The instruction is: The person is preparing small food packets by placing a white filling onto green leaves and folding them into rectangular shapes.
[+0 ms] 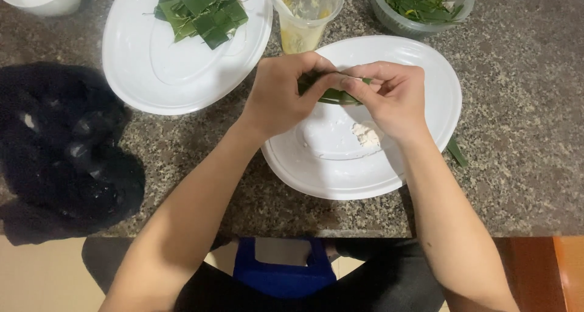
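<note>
Looking down from your head camera, you have both hands raised over the nearer white plate (340, 178), which sits on the speckled stone bench (517, 105). Your left hand (281, 96) and right hand (392, 99) meet fingertip to fingertip, both pinched on a green leaf strip (334, 95) held just above the plate. A small lump of white filling (366, 134) lies on the plate below your right hand. Another leaf strip (456, 152) pokes out from under the plate's right rim. Behind it, a second white plate (152, 69) carries a pile of folded leaf parcels (204, 11). A clear plastic cup (304, 20) stands between the plates, a clear bowl of leaves (420, 5) is at the far right, and a black bag (61, 148) lies at your left.
</note>
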